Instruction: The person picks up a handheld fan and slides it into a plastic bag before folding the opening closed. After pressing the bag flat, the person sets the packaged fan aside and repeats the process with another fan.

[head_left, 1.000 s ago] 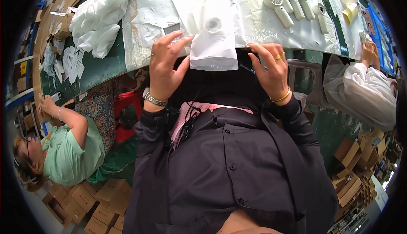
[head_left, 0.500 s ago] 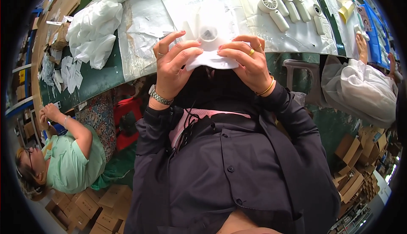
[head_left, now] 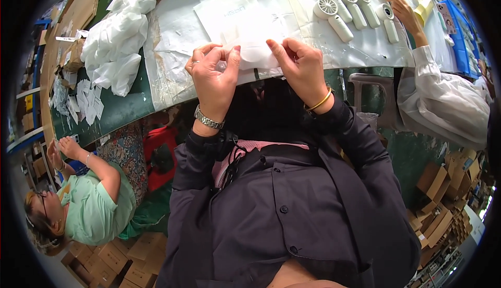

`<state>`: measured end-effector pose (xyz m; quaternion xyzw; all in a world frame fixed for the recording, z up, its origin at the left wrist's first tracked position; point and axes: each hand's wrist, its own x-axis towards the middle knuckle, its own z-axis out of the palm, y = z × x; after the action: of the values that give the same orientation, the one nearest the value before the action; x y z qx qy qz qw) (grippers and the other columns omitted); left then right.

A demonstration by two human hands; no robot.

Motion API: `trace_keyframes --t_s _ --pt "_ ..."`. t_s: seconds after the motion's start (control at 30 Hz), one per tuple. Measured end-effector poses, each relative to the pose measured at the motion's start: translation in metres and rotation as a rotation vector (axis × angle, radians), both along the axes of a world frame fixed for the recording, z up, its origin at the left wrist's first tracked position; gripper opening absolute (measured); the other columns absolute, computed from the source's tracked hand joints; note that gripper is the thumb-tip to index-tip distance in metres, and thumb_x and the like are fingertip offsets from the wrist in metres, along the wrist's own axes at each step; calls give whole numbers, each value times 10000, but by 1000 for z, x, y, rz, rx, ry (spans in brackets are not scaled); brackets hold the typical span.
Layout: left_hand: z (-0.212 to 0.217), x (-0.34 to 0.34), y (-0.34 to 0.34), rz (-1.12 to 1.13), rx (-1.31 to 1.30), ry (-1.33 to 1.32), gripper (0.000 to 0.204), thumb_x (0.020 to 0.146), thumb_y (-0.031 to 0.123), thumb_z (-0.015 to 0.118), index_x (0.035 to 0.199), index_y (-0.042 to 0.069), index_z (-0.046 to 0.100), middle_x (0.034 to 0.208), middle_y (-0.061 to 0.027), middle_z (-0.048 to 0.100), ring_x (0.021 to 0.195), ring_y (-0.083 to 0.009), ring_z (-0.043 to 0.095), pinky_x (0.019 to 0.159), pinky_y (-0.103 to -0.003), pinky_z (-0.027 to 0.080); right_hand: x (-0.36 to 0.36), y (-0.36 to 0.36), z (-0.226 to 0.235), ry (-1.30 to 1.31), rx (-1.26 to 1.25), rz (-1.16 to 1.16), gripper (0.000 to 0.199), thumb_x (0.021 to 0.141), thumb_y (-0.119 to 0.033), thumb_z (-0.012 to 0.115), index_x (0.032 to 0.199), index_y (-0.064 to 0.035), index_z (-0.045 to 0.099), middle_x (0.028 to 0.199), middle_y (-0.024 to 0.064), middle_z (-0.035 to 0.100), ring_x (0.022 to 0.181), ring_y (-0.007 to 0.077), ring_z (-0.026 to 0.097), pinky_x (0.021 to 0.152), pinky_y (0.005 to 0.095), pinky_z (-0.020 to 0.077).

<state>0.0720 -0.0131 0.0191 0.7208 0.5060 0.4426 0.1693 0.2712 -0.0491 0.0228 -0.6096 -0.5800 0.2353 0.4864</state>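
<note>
Between my hands, at the table's near edge, is a translucent white plastic bag (head_left: pixel 257 55) with a rounded shape showing faintly in it. My left hand (head_left: pixel 215 76) is closed, thumb and forefinger pinching at the bag's left side; a bit of clear crinkled plastic (head_left: pixel 221 66) shows among its fingers. At the bag's right side my right hand (head_left: pixel 303 68) has its fingers curled and its thumb pointing up against the film; the exact grip is partly hidden. Beyond lie flat translucent printed bags (head_left: pixel 235 11). Several white handheld fans (head_left: pixel 339 19) lie to the far right.
A heap of white bags (head_left: pixel 117 37) and paper scraps (head_left: pixel 86 100) lie on the left. A co-worker's hand (head_left: pixel 407 14) reaches in at the right beside the fans. Another person (head_left: pixel 88 194) sits at the left. A grey chair (head_left: pixel 373 95) stands at the right; cartons (head_left: pixel 441 183) are stacked behind.
My hands have turned palms-inward, and the white folded edge they held low is no longer seen. The co-worker's hand at the right has moved over to the fans.
</note>
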Motion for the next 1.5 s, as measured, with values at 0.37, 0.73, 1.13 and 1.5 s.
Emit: trace_keyframes --t_s 0.37,0.73,1.13,1.5 --pt "-6 3 8 68 -84 161 268 904 298 811 710 132 731 843 38 683 1073 -233 572 1039 -443 287 5 13 0 -83 -111 -13 373 973 -295 791 797 24 708 599 124 587 513 169 526 524 341 414" --pt "-9 1 10 102 -79 206 284 884 307 807 676 137 712 858 41 677 1109 -240 549 1054 -452 276 7 16 -7 -207 -111 -12 340 955 -315 798 805 -16 745 644 114 671 547 214 633 556 341 475" --pt "4 -3 8 170 -5 210 408 1006 542 721 960 141 778 1034 -18 696 1151 -272 529 1057 -511 295 21 1 -17 65 307 127 356 891 -252 883 1207 -129 776 970 59 702 722 160 636 632 342 522" --pt "11 16 18 26 -231 319 475 1003 590 690 989 126 788 1128 -76 727 1196 -330 541 1083 -526 314 17 6 -17 -363 394 206 511 783 -228 921 1260 -156 752 1114 65 730 966 289 690 864 384 573"
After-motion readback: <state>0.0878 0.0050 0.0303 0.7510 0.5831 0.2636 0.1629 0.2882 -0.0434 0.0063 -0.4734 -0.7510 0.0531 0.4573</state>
